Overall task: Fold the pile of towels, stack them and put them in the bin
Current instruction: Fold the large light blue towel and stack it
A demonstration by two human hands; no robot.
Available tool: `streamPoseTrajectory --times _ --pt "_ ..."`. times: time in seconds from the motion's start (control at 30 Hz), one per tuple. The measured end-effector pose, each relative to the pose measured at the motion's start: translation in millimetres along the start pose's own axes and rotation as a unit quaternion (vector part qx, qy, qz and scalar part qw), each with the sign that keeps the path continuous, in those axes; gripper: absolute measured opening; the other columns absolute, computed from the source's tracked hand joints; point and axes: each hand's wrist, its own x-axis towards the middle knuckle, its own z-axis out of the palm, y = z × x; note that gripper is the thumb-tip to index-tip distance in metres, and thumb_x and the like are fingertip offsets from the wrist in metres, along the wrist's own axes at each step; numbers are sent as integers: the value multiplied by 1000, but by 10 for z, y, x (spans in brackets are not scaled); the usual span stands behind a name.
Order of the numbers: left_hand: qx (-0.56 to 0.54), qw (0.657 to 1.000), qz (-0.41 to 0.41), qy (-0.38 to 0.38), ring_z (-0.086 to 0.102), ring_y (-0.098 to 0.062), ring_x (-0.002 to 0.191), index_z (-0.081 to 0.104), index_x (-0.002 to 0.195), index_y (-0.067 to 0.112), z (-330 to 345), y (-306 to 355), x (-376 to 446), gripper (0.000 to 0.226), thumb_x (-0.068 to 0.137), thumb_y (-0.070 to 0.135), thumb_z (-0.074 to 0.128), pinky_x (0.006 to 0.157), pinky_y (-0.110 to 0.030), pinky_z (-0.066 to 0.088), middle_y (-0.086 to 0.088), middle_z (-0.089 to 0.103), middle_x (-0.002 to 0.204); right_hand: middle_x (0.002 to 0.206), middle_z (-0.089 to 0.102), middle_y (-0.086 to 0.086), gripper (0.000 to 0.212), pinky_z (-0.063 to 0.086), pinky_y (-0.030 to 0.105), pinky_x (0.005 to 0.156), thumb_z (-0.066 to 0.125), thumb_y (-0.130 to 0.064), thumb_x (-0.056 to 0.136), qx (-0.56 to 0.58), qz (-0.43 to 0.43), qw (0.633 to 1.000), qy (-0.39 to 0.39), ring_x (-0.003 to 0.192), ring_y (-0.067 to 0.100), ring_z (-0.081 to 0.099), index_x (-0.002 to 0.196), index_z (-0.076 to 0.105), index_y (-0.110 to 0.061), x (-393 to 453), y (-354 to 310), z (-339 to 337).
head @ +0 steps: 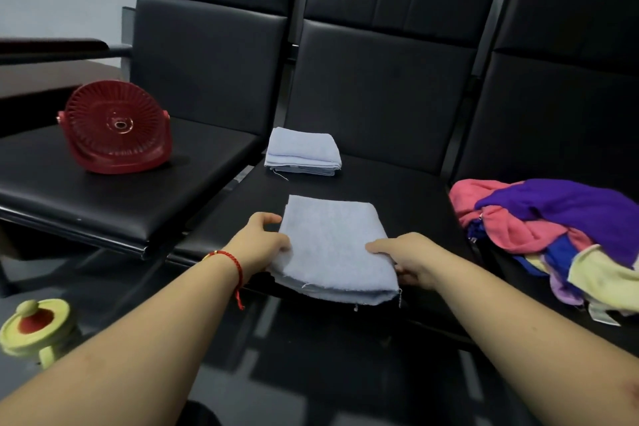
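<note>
Holding the folded blue towel [333, 245] at the middle seat's front edge | soft, light, floppy, layers may slide, so I take both side edges | my left hand [266, 245] pinches the left edge | my right hand [411, 261] curls round the right edge

bare seat [397, 183] between folded stack [302, 152], towel pile [553, 228]
</note>
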Motion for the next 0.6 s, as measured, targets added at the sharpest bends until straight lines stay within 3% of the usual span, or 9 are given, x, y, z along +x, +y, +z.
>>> streamPoseTrajectory --times 0.07,0.17,0.3,0.33,0.37,0.4,0.43,0.53,0.6 --pt "-24 998 -5 -50 52 -26 70 52 113 37 0 11 -26 60 57 17 58 59 -29 39 -11 61 92 89 67 11 20 52 28 60 69 -14 81 75 -2 997 -9 75 23 65 95 61 -2 -2 3 6" --pt "-35 995 -3 -98 48 -22 67 59 113 38 28 18 -59 71 49 9 48 58 -27 34 -8 54 93 84 60 5 14 45 26 60 63 -11 81 14 -59 998 24 70 18 58 92 54 -11 19 48 18" --pt "-21 996 9 -83 36 -16 48 59 125 31 72 71 -116 83 46 9 45 49 -24 25 -8 54 73 117 53 -1 50 40 19 65 40 -2 86 -85 -153 984 25 95 17 53 125 49 -33 37 124 50" --pt "-16 997 17 -70 35 -14 45 58 127 29 87 93 -132 84 47 10 45 46 -23 25 -11 63 80 123 50 -2 53 39 15 65 36 0 87 -88 -162 983 15 98 15 51 124 52 -34 52 121 59" --pt "-15 998 29 -59 37 -11 43 57 129 28 102 118 -139 83 49 10 46 44 -22 27 -17 66 102 128 48 -2 55 38 13 66 33 1 87 -84 -167 982 9 100 14 50 124 55 -34 77 116 64" --pt "-16 998 41 -52 40 -10 44 56 130 27 121 132 -126 80 53 11 47 43 -20 30 -21 59 123 132 47 -2 55 38 13 67 33 1 88 -78 -169 983 4 102 14 49 125 56 -32 106 109 67" --pt "-21 997 53 -49 44 -9 49 55 131 26 143 150 -98 77 56 12 49 46 -18 34 -18 55 131 136 46 -1 54 38 14 70 35 0 89 -74 -172 982 1 105 13 48 128 55 -31 150 100 61" --pt "-49 996 66 -38 51 -1 72 51 136 23 204 181 90 72 65 16 57 66 -13 40 5 57 120 145 43 -3 47 37 18 92 54 -12 90 -59 -187 981 0 122 11 46 135 51 -26 261 44 33" --pt "-43 997 68 -23 54 0 75 46 139 23 204 243 201 67 75 9 60 70 -14 42 6 52 127 146 42 -3 53 35 22 103 63 -18 87 -47 -198 979 0 131 13 42 138 48 -25 340 -34 13"
